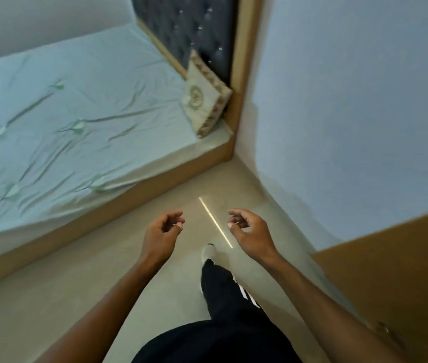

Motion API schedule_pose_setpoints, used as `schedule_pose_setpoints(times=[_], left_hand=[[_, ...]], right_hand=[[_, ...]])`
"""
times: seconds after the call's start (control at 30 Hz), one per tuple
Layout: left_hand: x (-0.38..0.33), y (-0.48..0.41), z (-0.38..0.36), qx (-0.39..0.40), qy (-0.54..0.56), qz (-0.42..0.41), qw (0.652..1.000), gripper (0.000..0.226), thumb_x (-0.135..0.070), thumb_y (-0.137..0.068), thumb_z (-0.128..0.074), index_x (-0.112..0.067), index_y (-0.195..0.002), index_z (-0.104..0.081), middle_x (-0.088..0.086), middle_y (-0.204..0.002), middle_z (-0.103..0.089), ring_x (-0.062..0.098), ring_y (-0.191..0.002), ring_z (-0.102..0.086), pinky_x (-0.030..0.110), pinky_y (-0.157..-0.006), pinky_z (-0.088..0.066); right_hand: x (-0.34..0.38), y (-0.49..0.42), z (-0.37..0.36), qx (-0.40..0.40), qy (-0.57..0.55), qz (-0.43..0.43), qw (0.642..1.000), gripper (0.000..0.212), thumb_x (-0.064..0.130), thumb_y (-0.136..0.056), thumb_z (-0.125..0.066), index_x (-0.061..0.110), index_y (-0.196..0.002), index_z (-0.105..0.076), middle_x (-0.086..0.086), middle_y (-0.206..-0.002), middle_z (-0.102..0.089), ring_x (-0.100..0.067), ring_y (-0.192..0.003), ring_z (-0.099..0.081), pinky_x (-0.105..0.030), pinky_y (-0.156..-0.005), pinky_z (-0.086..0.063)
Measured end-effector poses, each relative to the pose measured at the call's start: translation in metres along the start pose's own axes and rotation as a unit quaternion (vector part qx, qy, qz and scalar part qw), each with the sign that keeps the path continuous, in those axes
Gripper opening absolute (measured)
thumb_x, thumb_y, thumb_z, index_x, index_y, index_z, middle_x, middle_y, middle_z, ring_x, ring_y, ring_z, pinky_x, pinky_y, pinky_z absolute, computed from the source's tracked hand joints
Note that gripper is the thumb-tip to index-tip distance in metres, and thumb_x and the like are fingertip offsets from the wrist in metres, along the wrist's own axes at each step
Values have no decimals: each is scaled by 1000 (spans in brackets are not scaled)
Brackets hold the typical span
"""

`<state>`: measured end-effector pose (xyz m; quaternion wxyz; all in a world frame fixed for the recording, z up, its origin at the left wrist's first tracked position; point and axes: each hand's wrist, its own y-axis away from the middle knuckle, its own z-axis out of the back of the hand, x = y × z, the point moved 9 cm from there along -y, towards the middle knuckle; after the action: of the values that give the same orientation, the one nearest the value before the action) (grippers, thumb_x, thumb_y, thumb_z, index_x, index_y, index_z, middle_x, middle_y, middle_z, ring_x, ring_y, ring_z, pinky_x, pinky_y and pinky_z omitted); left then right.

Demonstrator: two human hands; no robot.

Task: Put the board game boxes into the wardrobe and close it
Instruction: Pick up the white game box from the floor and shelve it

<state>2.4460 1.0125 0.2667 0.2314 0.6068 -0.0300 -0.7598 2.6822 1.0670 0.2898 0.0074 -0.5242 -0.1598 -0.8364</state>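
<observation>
Boxes unseen over smooth beige floor.
Left hand, right hand are held loosely curled, empty; board game boxes, presumably light, stiff, are best gripped by both sides.

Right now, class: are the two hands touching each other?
Apart. The head view shows floor between the left hand and right hand.

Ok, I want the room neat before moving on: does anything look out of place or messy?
The bed sheet is creased all over, and the cushion leans tilted against the headboard at the bed's corner. Nothing looks spilled or broken.
</observation>
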Motion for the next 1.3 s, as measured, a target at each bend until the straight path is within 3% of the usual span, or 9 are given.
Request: schedule_pose_setpoints(times=[0.33, 0.53, 0.63, 0.8, 0.9, 1.03, 1.17, 1.3], left_hand=[[51, -47, 229, -211, 82, 95, 969, 28, -7, -90, -63, -19, -115, -66, -1, -102, -72, 13, -95, -68, 28, -84, -54], [105, -14, 372, -384, 179, 146, 894, 28, -7, -90, -63, -23, -112, -68, -3, -100, -73, 14, -94, -67, 22, -78, -50], [135, 7, 432, -452, 207, 155, 854, 28, -7, -89, -63, -27, -109, -68, -2, -99, -73, 15, -93, -68, 27, -81, -53], [183, 51, 550, -549, 243, 146, 786, 29, -5, -90, -61, -26, -108, -68, -1, -98, -73, 15, -94, -68, 29, -85, -54], [210, 78, 621, -575, 260, 145, 762, 29, -5, -89, -61, -28, -106, -68, -1, -98, -73, 18, -93, -67, 27, -80, -52], [239, 116, 721, -612, 256, 142, 734, 30, -5, -89, -62, -31, -102, -68, -2, -95, -73, 19, -90, -68, 28, -78, -53], [265, 157, 816, -660, 254, 135, 694, 28, -4, -89, -62, -27, -104, -67, 0, -96, -73, 17, -89, -67, 30, -79, -53], [304, 183, 913, -685, 257, 132, 669, 28, -2, -88, -61, -26, -102, -68, 4, -96, -73, 18, -87, -66, 28, -75, -51]], right_hand=[[140, -136, -246, 227, 91, 82, 966, 28, 17, -87, -64, 22, -114, -67, 10, -91, -68, -4, -83, -65, -13, -73, -51], [235, -142, -430, 390, 153, 164, 893, 30, 19, -88, -64, 23, -118, -65, 11, -95, -68, -4, -87, -64, -23, -79, -55], [271, -126, -515, 442, 171, 198, 858, 30, 19, -90, -62, 21, -120, -63, 8, -100, -67, -4, -90, -62, -25, -80, -55], [330, -78, -671, 508, 191, 271, 795, 30, 16, -89, -63, 18, -119, -64, 6, -104, -66, -2, -89, -61, -7, -69, -48], [367, -41, -754, 529, 189, 291, 774, 31, 12, -87, -63, 17, -118, -66, 6, -103, -67, -1, -87, -61, -4, -69, -46], [409, 8, -863, 561, 180, 307, 747, 29, 11, -85, -64, 21, -113, -67, 7, -100, -67, 0, -83, -62, -4, -67, -45], [445, 61, -969, 599, 189, 335, 702, 30, 21, -83, -63, 29, -112, -66, 17, -97, -66, 0, -85, -63, -15, -74, -52], [478, 102, -1081, 617, 173, 324, 696, 28, 13, -85, -64, 22, -111, -67, 10, -97, -69, -4, -83, -64, -12, -71, -50]])
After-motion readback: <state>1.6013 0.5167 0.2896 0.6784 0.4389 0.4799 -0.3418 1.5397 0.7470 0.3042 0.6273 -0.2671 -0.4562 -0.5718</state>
